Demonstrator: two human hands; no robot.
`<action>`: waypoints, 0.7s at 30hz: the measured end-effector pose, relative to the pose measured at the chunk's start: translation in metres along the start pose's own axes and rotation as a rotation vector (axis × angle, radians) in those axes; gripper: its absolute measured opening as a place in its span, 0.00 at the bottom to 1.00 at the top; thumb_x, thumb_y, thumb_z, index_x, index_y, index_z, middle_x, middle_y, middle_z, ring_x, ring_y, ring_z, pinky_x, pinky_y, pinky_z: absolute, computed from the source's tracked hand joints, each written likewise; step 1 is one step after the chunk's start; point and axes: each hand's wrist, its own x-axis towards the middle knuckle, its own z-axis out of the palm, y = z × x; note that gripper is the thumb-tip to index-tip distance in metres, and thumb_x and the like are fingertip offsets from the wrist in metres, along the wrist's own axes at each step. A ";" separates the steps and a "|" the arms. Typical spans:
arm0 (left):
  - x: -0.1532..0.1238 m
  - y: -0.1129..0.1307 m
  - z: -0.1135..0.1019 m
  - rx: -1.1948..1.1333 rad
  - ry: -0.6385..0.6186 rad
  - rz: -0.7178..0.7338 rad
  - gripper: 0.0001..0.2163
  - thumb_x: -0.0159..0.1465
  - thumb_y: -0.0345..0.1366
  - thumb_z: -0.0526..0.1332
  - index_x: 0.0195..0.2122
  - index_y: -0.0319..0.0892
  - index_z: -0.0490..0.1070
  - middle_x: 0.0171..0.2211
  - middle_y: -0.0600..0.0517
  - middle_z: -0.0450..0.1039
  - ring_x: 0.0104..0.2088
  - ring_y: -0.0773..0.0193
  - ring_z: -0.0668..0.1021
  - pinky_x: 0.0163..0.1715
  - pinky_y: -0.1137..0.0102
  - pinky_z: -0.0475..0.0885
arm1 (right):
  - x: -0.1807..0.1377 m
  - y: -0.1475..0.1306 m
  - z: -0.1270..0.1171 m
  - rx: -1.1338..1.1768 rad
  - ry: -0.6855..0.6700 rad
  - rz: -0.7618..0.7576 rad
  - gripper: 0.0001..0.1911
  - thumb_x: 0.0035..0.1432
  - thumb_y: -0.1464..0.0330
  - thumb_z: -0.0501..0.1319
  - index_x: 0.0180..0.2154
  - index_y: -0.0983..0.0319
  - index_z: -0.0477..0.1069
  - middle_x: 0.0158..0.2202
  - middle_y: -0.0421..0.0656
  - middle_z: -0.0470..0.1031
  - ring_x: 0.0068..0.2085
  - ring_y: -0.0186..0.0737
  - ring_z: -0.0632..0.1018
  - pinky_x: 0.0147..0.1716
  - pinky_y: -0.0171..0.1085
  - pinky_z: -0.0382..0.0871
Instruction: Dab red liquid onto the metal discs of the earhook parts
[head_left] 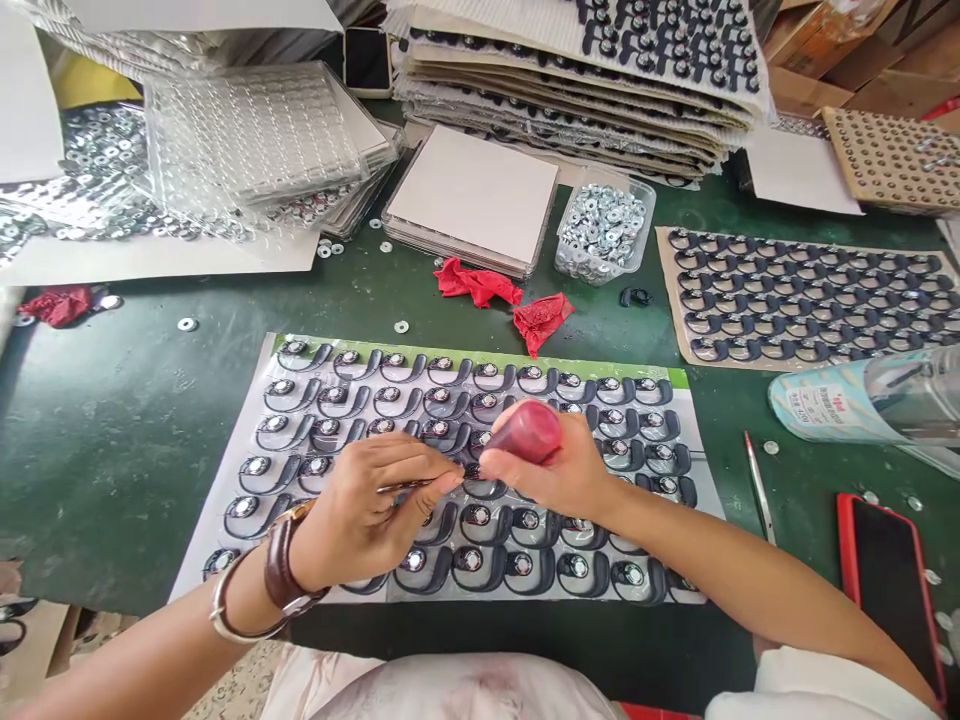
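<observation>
My right hand (574,465) is wrapped round a red squeeze bottle (529,432), its rounded end facing up toward me. The bottle leans with its other end down to the left, over a black curved part. My left hand (394,495) is closed beside it, thumb and forefinger pinched near the bottle's lower end; a thin dark edge shows along the fingers, too little to name. Beneath both hands lies a sheet (709,520) carrying rows of black curved parts (478,565), each with a shiny round centre. My hands hide some of the middle parts.
Red crumpled cloths (544,320) lie beyond the sheet, near a clear tub (641,235) of metal washers. At right are another card of black parts (810,300), a clear cup (832,400), a thin pen-like tool (759,490) and a phone (889,580). Stacked trays (577,120) stand behind.
</observation>
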 end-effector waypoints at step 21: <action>-0.003 -0.002 0.008 0.391 0.015 0.409 0.10 0.68 0.29 0.56 0.45 0.31 0.74 0.41 0.46 0.80 0.41 0.60 0.81 0.45 0.64 0.76 | 0.032 0.002 -0.026 0.269 0.034 0.074 0.13 0.55 0.60 0.68 0.29 0.61 0.70 0.21 0.39 0.75 0.24 0.38 0.78 0.27 0.38 0.74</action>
